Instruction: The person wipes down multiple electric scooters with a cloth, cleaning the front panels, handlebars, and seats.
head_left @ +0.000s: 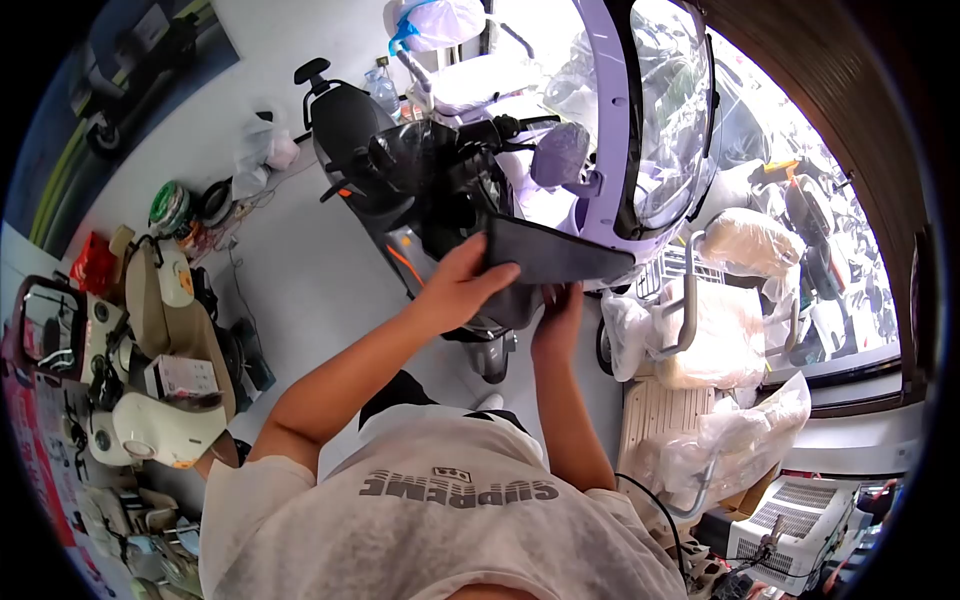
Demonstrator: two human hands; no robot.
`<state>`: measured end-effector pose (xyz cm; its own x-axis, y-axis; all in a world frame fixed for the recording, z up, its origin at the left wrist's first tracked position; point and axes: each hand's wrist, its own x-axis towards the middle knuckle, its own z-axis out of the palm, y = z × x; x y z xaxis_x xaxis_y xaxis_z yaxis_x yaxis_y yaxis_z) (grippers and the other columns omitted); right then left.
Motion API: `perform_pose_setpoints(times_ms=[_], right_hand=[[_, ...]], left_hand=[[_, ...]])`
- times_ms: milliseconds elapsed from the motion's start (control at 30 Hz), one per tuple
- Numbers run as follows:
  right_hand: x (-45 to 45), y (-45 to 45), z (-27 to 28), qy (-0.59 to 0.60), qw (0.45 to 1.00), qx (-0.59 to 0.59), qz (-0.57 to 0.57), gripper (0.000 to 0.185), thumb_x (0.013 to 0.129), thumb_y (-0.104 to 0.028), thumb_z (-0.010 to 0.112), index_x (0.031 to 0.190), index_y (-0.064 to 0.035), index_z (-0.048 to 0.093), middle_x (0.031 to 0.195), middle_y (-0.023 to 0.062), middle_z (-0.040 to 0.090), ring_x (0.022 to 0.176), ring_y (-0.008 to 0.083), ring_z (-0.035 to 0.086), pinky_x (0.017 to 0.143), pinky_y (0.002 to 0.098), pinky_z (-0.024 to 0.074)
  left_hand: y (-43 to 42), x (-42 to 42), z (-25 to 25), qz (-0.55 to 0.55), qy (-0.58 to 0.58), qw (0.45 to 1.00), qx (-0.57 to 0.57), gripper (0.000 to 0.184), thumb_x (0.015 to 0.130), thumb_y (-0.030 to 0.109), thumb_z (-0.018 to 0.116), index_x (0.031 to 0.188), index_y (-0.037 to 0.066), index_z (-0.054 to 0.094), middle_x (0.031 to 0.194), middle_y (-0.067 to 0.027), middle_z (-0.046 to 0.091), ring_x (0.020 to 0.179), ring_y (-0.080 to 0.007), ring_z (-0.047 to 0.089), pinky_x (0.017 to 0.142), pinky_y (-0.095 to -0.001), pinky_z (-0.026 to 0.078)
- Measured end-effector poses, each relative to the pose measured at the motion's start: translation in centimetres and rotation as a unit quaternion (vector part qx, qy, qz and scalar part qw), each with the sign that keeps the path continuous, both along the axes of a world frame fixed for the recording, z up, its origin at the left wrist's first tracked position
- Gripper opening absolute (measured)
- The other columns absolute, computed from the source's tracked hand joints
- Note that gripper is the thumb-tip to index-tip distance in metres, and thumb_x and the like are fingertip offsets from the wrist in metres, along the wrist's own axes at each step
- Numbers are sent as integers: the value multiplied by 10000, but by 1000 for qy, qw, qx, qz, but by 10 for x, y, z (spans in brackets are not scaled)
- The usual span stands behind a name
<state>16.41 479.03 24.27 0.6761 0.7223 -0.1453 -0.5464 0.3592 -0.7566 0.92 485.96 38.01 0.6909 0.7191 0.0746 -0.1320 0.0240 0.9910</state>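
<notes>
While the left hand (462,287) pinches a tapered dark-grey plastic panel (560,252) nearside of the lilac-framed scooter (611,130), I can't tell the right hand (557,322)'s grip; work seems unfinished, fastening unseen.

Off-white T-shirt (400,530) was mottled grey | sleeves (262,500) were short | dark block lettering (388,484) read SUPREME, beside small boxed emblem (452,474) | legwear (393,396) was black | left hand (458,288), right hand (560,318) were bare
</notes>
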Motion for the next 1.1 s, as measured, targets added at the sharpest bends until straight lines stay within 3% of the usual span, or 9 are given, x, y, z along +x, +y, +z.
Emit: perform_pose_setpoints(times_ms=[100,200,300,367,567,767,800,900,1100], right_hand=[[-3,87,-45,-187,981,-34,48,559,1087,-262,398,1521,86,342,1617,206,338,1470,294,370,1238,421,253],[-54,173,-63,-508,834,-215,15,533,1020,-220,488,1413,130,403,1562,379,297,1437,539,310,1238,530,224],[-82,211,-65,-661,731,-163,-48,389,918,-257,598,1208,-7,663,1357,307,552,1312,559,407,1182,626,227],[-95,214,-69,-638,748,-166,-82,406,929,-234,555,1263,-20,646,1392,288,543,1323,542,410,1188,608,222],[-114,219,-46,-536,815,-203,-85,406,981,-158,442,1317,9,599,1398,282,542,1313,498,449,1166,525,293],[-109,229,-84,-571,713,-403,-58,407,1070,-127,322,1373,38,537,1379,277,544,1284,430,524,1117,433,403],[-108,240,-76,-455,816,-328,-142,377,1069,-120,331,1326,47,551,1385,289,533,1282,439,521,1127,444,396],[-88,250,-70,-388,861,-276,-182,372,1055,-186,419,1311,55,538,1365,276,535,1288,452,476,1144,444,342],[-51,265,-146,-346,852,-310,-243,446,1059,-204,406,1413,50,499,1470,271,502,1412,428,421,1195,409,297]], left_hand=[[41,-21,-33,64,-51,995,-53,386,996,121,667,1355,25,564,1242,-39,633,1133,-109,587,983,-290,481],[93,-52,-96,132,-5,987,-94,485,956,131,715,1380,1,518,1297,-77,580,1172,-139,555,1021,-314,456],[128,-100,-185,192,111,971,-86,625,917,147,749,1427,-11,424,1397,-119,489,1230,-196,515,1045,-373,434],[174,-125,-198,220,152,961,-68,692,898,154,758,1447,-17,373,1448,-146,434,1260,-237,494,1060,-412,419],[307,-141,-84,161,132,884,419,610,891,169,720,1416,20,447,1471,-188,448,1327,-348,463,1120,-463,354],[392,-92,-61,-3,207,869,450,696,869,319,779,1435,39,487,1524,-220,429,1388,-430,417,1169,-499,331],[398,-88,-64,-24,210,870,447,711,886,319,776,1470,52,470,1570,-229,388,1436,-437,379,1186,-502,313],[405,-79,-89,-55,154,886,435,674,910,287,760,1471,53,468,1597,-232,360,1453,-438,365,1193,-506,303],[405,-80,-99,-39,166,891,420,692,925,295,763,1483,44,440,1603,-255,347,1451,-457,367,1192,-521,296]])
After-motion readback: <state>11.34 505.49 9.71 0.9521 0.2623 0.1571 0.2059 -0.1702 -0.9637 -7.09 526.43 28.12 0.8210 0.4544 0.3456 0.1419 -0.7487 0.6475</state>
